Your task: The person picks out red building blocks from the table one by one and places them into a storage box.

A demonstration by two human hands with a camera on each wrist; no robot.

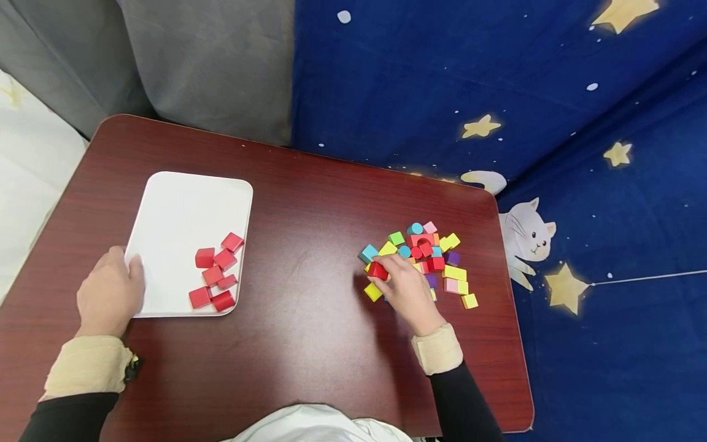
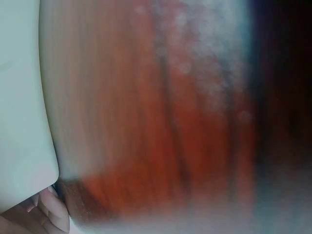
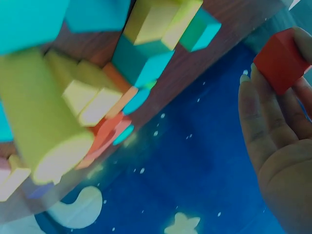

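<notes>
Red block (image 1: 378, 271) is pinched in the right grip (image 1: 407, 290), at the left side of the mixed block pile (image 1: 435, 263); left grip (image 1: 110, 292) has the white tray (image 1: 188, 212) by its edge. Block looks stiff, probably light and hard to break, faces maybe a bit slick, so I'd squeeze opposite flat sides.

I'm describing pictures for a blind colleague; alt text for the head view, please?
A right hand holds a red block over mixed colored blocks on a brown table; the left hand grips a white tray bearing red blocks.
</notes>
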